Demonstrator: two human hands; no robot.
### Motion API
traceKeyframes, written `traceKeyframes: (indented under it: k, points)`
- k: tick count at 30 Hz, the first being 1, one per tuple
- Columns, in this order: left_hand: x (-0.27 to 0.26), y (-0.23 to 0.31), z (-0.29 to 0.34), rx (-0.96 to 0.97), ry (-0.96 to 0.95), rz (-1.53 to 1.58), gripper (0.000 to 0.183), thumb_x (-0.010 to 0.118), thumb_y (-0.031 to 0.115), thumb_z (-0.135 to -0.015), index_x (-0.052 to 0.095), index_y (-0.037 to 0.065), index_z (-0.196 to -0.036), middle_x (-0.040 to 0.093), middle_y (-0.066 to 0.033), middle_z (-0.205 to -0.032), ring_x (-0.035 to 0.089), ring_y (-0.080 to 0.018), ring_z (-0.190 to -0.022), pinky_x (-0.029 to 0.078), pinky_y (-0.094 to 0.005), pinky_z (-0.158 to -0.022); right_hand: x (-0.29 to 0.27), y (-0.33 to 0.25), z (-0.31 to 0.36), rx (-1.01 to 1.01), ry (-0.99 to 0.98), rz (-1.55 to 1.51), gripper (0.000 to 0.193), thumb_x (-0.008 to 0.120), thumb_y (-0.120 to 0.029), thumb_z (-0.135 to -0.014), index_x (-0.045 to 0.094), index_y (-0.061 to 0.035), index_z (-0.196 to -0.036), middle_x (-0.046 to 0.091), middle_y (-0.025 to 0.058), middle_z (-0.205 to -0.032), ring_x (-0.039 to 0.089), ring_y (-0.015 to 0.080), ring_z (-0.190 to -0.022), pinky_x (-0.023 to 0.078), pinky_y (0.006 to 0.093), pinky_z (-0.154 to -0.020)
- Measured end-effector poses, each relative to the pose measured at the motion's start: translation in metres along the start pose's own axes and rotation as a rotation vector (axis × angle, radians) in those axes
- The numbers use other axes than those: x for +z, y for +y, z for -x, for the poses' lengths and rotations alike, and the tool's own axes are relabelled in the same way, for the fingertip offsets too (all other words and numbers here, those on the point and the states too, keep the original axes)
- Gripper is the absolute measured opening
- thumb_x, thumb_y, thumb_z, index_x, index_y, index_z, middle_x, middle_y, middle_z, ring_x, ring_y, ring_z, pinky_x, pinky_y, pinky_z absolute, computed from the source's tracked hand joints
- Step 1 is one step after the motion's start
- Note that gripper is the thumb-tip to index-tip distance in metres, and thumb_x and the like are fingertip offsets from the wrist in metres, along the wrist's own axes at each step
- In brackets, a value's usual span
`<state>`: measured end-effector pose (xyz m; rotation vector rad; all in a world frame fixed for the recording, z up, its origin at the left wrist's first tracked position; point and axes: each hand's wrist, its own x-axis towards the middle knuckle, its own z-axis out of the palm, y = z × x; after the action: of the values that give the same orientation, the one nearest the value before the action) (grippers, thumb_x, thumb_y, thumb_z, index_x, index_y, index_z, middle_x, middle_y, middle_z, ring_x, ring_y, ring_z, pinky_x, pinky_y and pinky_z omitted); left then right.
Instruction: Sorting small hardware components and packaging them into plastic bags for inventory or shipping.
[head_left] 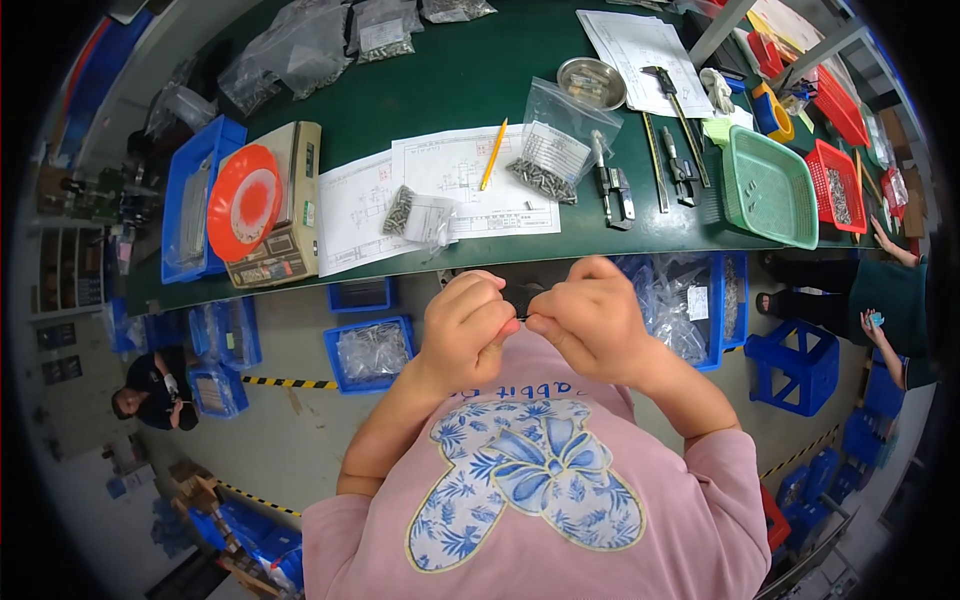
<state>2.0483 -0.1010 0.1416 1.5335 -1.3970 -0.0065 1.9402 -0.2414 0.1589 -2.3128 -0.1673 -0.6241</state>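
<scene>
My left hand (466, 332) and my right hand (592, 322) are raised in front of my chest, just off the table's near edge. Both are closed, with thumbs and forefingers pinched and the fingertips almost meeting. What they hold, if anything, is too small or hidden to make out. On the table beyond lie drawing sheets (350, 232) with a small bag of metal parts (400, 212), a larger zip bag of metal parts (548, 160) and a yellow pencil (494, 155). A loose metal pin (530, 205) rests near the larger bag.
A scale (290, 225) carrying a red dish (245, 200) and a blue tray (175, 245) stand left. Calipers (678, 120), a micrometer (614, 195), a steel bowl (592, 82) and a green basket (770, 190) are right. Blue bins (368, 352) sit below. Two people are nearby.
</scene>
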Motion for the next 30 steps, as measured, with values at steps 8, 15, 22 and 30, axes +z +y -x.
traceKeyframes:
  k: [8,15,22,30]
  points:
    - [0.002,-0.003,0.007,-0.191,-0.036,0.074,0.019,0.059,0.013,-0.074,0.049,0.001,-0.064,0.041,-0.0097,-0.059,0.046,-0.028,-0.055,0.045,-0.0366,-0.058,-0.004,0.002,-0.004,-0.063,-0.075,0.116,0.008,0.061,-0.01,-0.071,0.055,-0.0063,-0.074,0.054,0.0041,-0.062,0.049,0.0207,-0.053,0.038,0.0305,-0.058]
    - [-0.004,-0.005,0.004,0.123,-0.046,-0.077,0.022,0.056,0.013,-0.076,0.047,0.001,-0.061,0.04,-0.0102,-0.059,0.044,-0.0275,-0.053,0.043,-0.035,-0.055,0.0,-0.003,0.001,0.664,-0.356,-0.809,0.01,0.051,-0.011,-0.082,0.055,-0.0038,-0.076,0.057,0.0075,-0.067,0.055,0.0235,-0.06,0.042,0.0295,-0.061]
    - [-0.001,-0.005,0.005,-0.402,-0.079,0.353,0.017,0.046,0.012,-0.083,0.05,-0.001,-0.072,0.046,-0.0105,-0.063,0.046,-0.0232,-0.057,0.037,-0.0298,-0.053,-0.004,0.004,-0.008,0.537,-0.24,-0.535,0.018,0.045,-0.016,-0.086,0.055,-0.0018,-0.079,0.058,0.0122,-0.068,0.055,0.0283,-0.062,0.042,0.0336,-0.057]
    - [0.001,-0.002,0.008,-0.41,-0.016,0.314,0.013,0.045,0.008,-0.082,0.051,-0.001,-0.074,0.048,-0.0101,-0.064,0.047,-0.0211,-0.056,0.037,-0.0303,-0.05,-0.001,0.003,-0.005,0.512,-0.279,-0.432,0.024,0.044,-0.021,-0.087,0.056,-0.0031,-0.078,0.056,0.012,-0.062,0.055,0.0304,-0.061,0.04,0.0376,-0.054]
